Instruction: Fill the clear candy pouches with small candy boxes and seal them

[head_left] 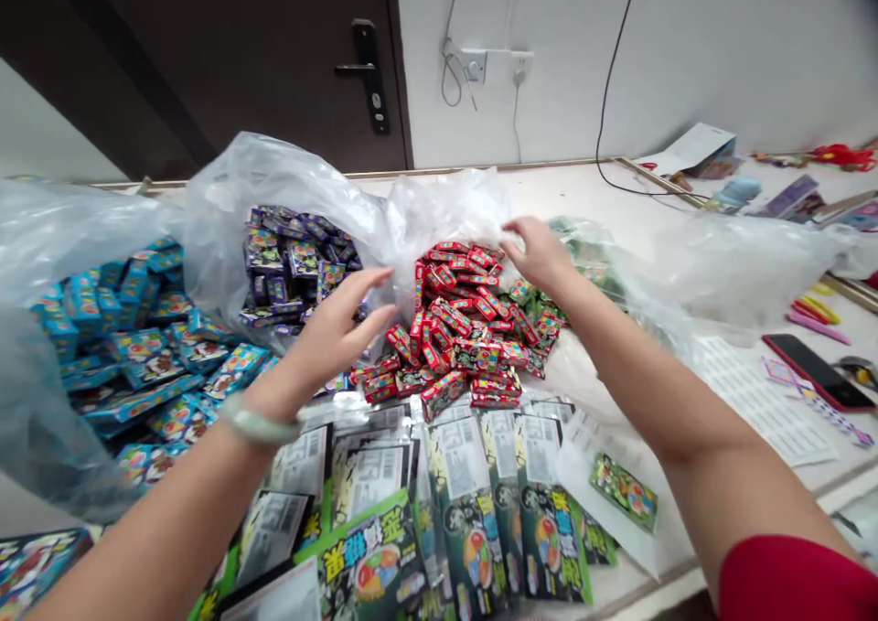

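My left hand (pixel 336 328) reaches forward with fingers stretched and apart, holding nothing, its tips beside the pile of small red packets (pixel 466 328). A pale bangle circles that wrist. My right hand (pixel 539 251) hovers over the far right side of the red pile, fingers curled downward toward the packets and the clear plastic bag (pixel 445 205) behind them. Whether it grips anything is hidden. Purple packets (pixel 294 260) fill a clear bag at the left of the red ones.
Blue packets (pixel 137 347) lie in another clear bag at far left. Green printed sachets (pixel 466 511) overlap in a row along the near edge. A red phone (pixel 816 369), paper sheets and pens lie at right. A dark door (pixel 274 54) stands behind.
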Tool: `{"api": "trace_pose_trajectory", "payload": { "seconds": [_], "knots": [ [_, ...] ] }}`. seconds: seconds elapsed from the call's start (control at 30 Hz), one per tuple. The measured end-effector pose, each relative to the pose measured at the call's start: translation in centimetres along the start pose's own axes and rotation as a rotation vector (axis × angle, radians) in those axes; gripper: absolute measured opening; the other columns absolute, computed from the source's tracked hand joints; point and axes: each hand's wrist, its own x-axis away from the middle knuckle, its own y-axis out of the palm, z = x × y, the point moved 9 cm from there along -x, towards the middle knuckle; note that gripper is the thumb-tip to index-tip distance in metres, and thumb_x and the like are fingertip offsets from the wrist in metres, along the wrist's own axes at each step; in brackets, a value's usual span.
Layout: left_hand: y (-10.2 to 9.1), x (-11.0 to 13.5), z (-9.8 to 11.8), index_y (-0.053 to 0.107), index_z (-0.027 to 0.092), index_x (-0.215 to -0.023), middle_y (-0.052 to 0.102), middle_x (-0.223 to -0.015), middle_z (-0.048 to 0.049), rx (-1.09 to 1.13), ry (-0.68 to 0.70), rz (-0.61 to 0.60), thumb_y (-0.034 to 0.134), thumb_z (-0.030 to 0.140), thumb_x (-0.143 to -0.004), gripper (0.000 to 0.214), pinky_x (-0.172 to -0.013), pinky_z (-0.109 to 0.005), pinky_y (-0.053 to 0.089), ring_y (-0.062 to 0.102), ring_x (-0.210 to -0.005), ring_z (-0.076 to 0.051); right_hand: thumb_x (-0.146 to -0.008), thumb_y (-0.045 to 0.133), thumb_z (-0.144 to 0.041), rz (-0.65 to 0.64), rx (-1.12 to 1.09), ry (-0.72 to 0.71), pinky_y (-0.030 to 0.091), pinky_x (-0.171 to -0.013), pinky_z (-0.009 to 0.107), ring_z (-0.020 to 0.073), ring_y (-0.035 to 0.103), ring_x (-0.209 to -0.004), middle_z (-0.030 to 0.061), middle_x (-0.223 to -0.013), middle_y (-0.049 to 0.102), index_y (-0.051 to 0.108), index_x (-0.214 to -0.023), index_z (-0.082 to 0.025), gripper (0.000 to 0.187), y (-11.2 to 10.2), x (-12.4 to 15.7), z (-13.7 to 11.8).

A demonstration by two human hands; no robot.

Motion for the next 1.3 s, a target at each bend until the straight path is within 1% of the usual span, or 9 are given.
{"api": "trace_pose_trajectory", "payload": {
  "seconds": [0.17,0.3,0.43,0.57,0.7,0.9,1.07,1.2,1.3],
  "knots": [
    [-1.3,6.6,0.9,0.061,0.028,-0.111,0.065,-0.111,-0.005,0.088,-0.135,0.078,0.054,0.036,-0.09,0.024,-0.093,-0.041,0.051,0.062,-0.102,-0.024,-0.073,0.071,-0.029,-0.208,-0.071,0.296,0.042,-0.092,0.045,0.0358,0.061,-0.102,0.0155,-0.099,0.069,0.064,-0.088,-0.018,0.019,3.5,10.3,4.0],
    [0.6,8.4,3.9,0.062,0.021,-0.109,0.067,-0.11,-0.0076,0.132,-0.058,0.008,0.053,0.035,-0.091,0.025,-0.096,-0.039,0.049,0.062,-0.105,-0.023,-0.08,0.058,-0.026,-0.11,-0.19,0.4,0.042,-0.089,0.044,0.0325,0.06,-0.102,0.0164,-0.098,0.067,0.061,-0.09,-0.016,0.014,3.5,13.1,5.1],
    [0.9,12.1,4.0,0.065,0.019,-0.106,0.07,-0.104,-0.0075,0.152,-0.205,-0.012,0.055,0.04,-0.089,0.028,-0.09,-0.037,0.05,0.065,-0.098,-0.023,-0.085,0.048,-0.041,-0.106,-0.473,0.41,0.049,-0.072,0.035,0.022,0.063,-0.083,0.0089,-0.091,0.066,0.057,-0.096,-0.018,0.028,2.0,15.6,3.5],
    [2.5,15.8,4.6,0.066,0.019,-0.104,0.071,-0.101,-0.0074,0.402,-0.416,-0.07,0.06,0.043,-0.085,0.031,-0.088,-0.037,0.052,0.067,-0.093,-0.022,-0.081,0.051,-0.052,-0.262,-0.767,0.339,0.049,-0.059,0.028,0.0143,0.058,-0.062,0.0012,-0.075,0.061,0.055,-0.085,-0.019,0.034,3.3,20.0,-1.9],
    [5.6,18.0,6.0,0.063,0.017,-0.108,0.071,-0.1,-0.0085,0.839,-0.615,-0.109,0.067,0.047,-0.081,0.04,-0.085,-0.034,0.052,0.067,-0.089,-0.02,-0.08,0.061,-0.047,-0.358,-1.041,0.221,0.05,-0.059,0.029,0.0139,0.058,-0.063,-0.0007,-0.074,0.059,0.056,-0.087,-0.021,0.027,5.4,23.7,-8.2],
    [8.6,21.6,8.2,0.052,0.017,-0.124,0.068,-0.099,-0.0115,1.499,-0.8,-0.192,0.062,0.059,-0.081,0.061,-0.064,-0.029,0.055,0.069,-0.081,-0.021,-0.089,0.056,-0.017,0.005,-0.725,-0.499,0.046,-0.093,0.044,0.023,0.055,-0.109,0.0071,-0.111,0.06,0.065,-0.107,-0.029,0.023,2.4,26.4,-15.4],
    [7.8,23.6,7.7,0.049,0.016,-0.119,0.065,-0.079,-0.0008,1.389,-0.849,-0.046,0.075,0.03,-0.076,0.052,-0.057,-0.024,0.053,0.066,-0.058,-0.013,-0.093,0.047,-0.015,-0.056,-0.531,-0.617,0.038,-0.106,0.052,0.0257,0.04,-0.131,0.0094,-0.14,0.043,0.045,-0.136,-0.034,0.047,3.0,27.8,-17.1],
    [8.1,23.9,7.6,0.046,0.016,-0.123,0.061,-0.075,0.0021,1.235,-0.833,-0.028,0.074,0.032,-0.075,0.057,-0.059,-0.025,0.052,0.066,-0.06,-0.013,-0.079,0.07,-0.043,-0.255,-0.417,-0.544,0.026,-0.112,0.06,0.0351,0.019,-0.143,0.0157,-0.157,0.017,0.016,-0.151,-0.025,0.092,4.4,28.3,-18.0],
    [8.0,23.8,7.7,0.044,0.016,-0.128,0.062,-0.078,-0.0002,1.091,-0.763,-0.099,0.067,0.039,-0.081,0.057,-0.062,-0.029,0.053,0.065,-0.063,-0.015,-0.077,0.071,-0.038,-0.25,-0.381,-0.535,0.034,-0.109,0.055,0.0326,0.034,-0.136,0.0156,-0.146,0.037,0.023,-0.148,-0.025,0.087,4.4,28.2,-18.3]
  ]
}}
